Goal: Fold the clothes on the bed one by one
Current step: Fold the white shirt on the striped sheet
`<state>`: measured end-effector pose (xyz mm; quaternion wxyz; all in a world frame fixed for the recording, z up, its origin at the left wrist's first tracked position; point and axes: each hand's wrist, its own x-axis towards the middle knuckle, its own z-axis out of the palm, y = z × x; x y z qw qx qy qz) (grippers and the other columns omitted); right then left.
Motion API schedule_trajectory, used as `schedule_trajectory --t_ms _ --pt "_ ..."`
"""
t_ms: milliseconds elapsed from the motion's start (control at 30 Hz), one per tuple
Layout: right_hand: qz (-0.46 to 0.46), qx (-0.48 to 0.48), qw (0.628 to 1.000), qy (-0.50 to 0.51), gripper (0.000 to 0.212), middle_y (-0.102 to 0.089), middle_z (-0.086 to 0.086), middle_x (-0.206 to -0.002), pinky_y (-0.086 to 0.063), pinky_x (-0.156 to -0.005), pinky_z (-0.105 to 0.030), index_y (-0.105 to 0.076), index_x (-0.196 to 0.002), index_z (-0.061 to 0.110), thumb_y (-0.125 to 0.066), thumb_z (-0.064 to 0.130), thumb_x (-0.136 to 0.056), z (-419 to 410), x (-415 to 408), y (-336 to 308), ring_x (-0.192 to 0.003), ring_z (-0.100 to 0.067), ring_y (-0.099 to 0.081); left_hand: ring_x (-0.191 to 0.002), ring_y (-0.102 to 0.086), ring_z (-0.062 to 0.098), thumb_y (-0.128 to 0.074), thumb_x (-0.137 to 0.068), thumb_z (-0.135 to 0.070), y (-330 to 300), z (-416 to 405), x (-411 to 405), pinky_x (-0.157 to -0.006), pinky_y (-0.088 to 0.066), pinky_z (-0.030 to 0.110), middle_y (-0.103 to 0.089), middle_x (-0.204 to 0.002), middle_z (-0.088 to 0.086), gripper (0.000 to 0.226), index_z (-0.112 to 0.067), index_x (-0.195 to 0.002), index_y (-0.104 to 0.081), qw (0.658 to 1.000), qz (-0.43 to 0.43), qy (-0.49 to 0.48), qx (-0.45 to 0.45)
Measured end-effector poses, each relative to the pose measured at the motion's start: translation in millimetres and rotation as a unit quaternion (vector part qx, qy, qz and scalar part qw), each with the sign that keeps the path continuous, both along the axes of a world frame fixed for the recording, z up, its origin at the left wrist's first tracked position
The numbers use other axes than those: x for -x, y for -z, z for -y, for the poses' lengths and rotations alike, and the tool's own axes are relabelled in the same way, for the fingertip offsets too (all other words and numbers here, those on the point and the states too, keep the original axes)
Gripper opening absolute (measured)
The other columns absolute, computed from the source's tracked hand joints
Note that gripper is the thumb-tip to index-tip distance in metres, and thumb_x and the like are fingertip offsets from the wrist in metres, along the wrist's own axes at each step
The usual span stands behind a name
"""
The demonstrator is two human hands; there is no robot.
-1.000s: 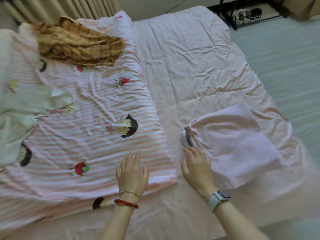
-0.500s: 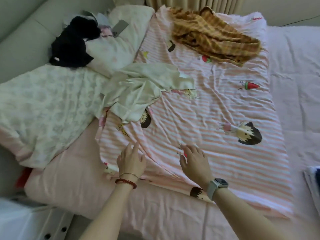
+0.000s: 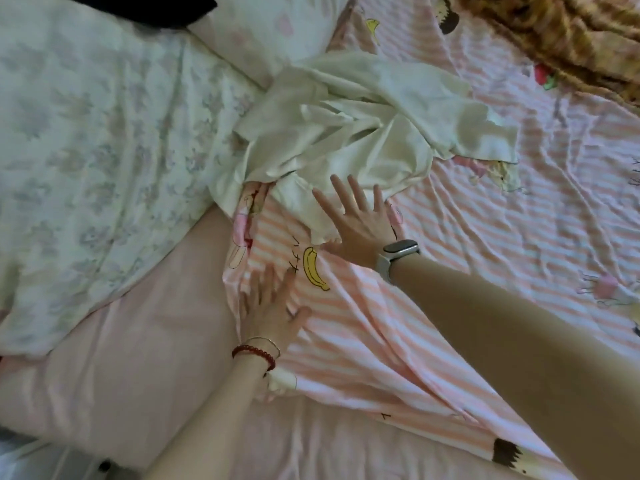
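Note:
A crumpled cream garment (image 3: 360,133) lies in the middle of the bed, on a pink-and-white striped cartoon sheet (image 3: 519,237). My right hand (image 3: 356,220), with a pale watch on its wrist, reaches out with fingers spread straight over the garment's lower edge. My left hand (image 3: 270,306), wearing a red bead bracelet, lies flat on the striped sheet's left edge beside a banana print. A mustard plaid garment (image 3: 571,36) is heaped at the top right corner.
A floral quilt (image 3: 86,150) covers the left side, with a pale pillow (image 3: 270,32) and a black item (image 3: 162,5) at the top. The plain pink bedsheet (image 3: 138,358) runs along the near edge.
My view swung left from the folded pink stack to the cream garment. Both hands moved left and forward; the right hand now stretches onto the cream garment's edge.

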<state>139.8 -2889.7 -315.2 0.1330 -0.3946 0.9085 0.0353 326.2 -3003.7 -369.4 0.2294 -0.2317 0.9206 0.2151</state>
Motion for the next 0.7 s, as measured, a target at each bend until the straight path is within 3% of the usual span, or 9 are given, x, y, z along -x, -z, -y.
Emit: schedule_trajectory --t_ms 33,100,200,267,400,500,600,667,700 --pt "-0.004 -0.018 1.0 -0.01 0.086 -0.001 -0.007 -0.157 -0.002 -0.111 -0.06 -0.001 -0.148 0.032 -0.05 0.061 -0.083 8.0 5.2 6.6 -0.143 -0.031 0.0 -0.142 0.019 0.02 -0.043 -0.087 -0.059 3.1 1.5 -2.0 -0.114 0.009 0.042 0.019 -0.155 -0.006 0.075 -0.042 -0.145 0.001 1.0 -0.02 -0.003 -0.004" --pt "-0.015 -0.027 0.999 -0.019 0.062 -0.032 -0.01 -0.145 -0.015 -0.11 -0.053 -0.027 -0.142 0.026 -0.05 0.048 -0.088 16.1 8.5 13.2 -0.136 -0.03 -0.025 -0.144 0.008 0.021 -0.05 -0.089 -0.047 1.7 3.2 -2.1 -0.115 0.006 0.041 0.005 -0.157 -0.004 0.067 -0.038 -0.146 -0.016 0.997 -0.074 -0.015 -0.027" --pt "0.039 0.081 0.994 0.068 0.035 -0.059 -0.013 -0.112 -0.037 -0.077 -0.037 -0.046 -0.125 0.01 -0.044 0.012 -0.089 8.9 -1.3 3.8 -0.101 -0.032 -0.055 -0.136 -0.03 0.029 -0.054 -0.09 -0.019 -21.1 8.0 2.2 -0.113 -0.019 0.035 -0.042 -0.142 0.01 0.039 -0.011 -0.128 -0.054 0.963 -0.207 -0.123 -0.12" --pt "0.079 0.156 0.976 0.127 0.032 -0.064 -0.013 -0.1 -0.038 -0.062 -0.035 -0.05 -0.118 0.007 -0.045 0.005 -0.086 -8.0 -19.3 -8.9 -0.085 -0.035 -0.059 -0.127 -0.041 0.028 -0.055 -0.09 -0.009 -42.4 11.8 6.8 -0.109 -0.027 0.031 -0.053 -0.128 0.013 0.03 -0.002 -0.119 -0.058 0.933 -0.268 -0.2 -0.135" --pt "0.224 0.174 0.951 0.125 0.032 -0.069 -0.015 -0.088 -0.031 -0.057 -0.024 -0.06 -0.115 0.012 -0.056 0.005 -0.083 -78.4 -88.9 -25.1 -0.076 -0.036 -0.063 -0.126 -0.042 0.032 -0.059 -0.087 -0.012 -77.1 2.8 27.3 -0.107 -0.029 0.032 -0.05 -0.128 0.018 0.038 0.004 -0.12 -0.053 0.914 -0.343 -0.189 -0.106" --pt "0.32 0.095 0.931 0.148 0.037 -0.07 -0.009 -0.097 -0.039 -0.066 -0.029 -0.059 -0.12 0.023 -0.054 0.009 -0.086 -133.2 -131.2 -29.3 -0.088 -0.031 -0.062 -0.134 -0.029 0.037 -0.057 -0.083 -0.034 -78.5 -20.5 50.3 -0.112 -0.023 0.044 -0.036 -0.141 0.024 0.063 -0.001 -0.135 -0.042 0.942 -0.316 -0.078 -0.079" --pt "0.361 0.051 0.918 0.157 0.042 -0.064 0.002 -0.114 -0.044 -0.082 -0.03 -0.053 -0.126 0.033 -0.061 0.028 -0.085 -169.1 -145.5 -31.8 -0.103 -0.021 -0.059 -0.14 -0.015 0.035 -0.068 -0.078 -0.044 -58.3 -54.1 65.4 -0.111 -0.02 0.047 -0.005 -0.155 0.018 0.093 -0.023 -0.149 -0.011 0.983 -0.158 0.04 -0.085" --pt "0.375 0.008 0.915 0.146 0.062 -0.054 0.007 -0.125 -0.04 -0.092 -0.029 -0.04 -0.135 0.04 -0.065 0.046 -0.078 -184.4 -142.8 -32.5 -0.112 -0.015 -0.051 -0.136 -0.025 0.034 -0.066 -0.081 -0.035 -40.3 -72.4 67.2 -0.108 -0.025 0.043 -0.007 -0.155 0.013 0.094 -0.029 -0.148 0.0 0.993 -0.072 0.079 -0.04" --pt "0.377 0.012 0.914 0.151 0.067 -0.052 0.008 -0.125 -0.038 -0.096 -0.031 -0.038 -0.137 0.039 -0.066 0.05 -0.076 -190.1 -136.9 -33.6 -0.113 -0.014 -0.049 -0.13 -0.034 0.034 -0.061 -0.085 -0.024 -35.2 -78.8 66.8 -0.103 -0.031 0.041 -0.019 -0.152 0.012 0.084 -0.028 -0.149 -0.006 0.995 -0.069 0.066 -0.039"
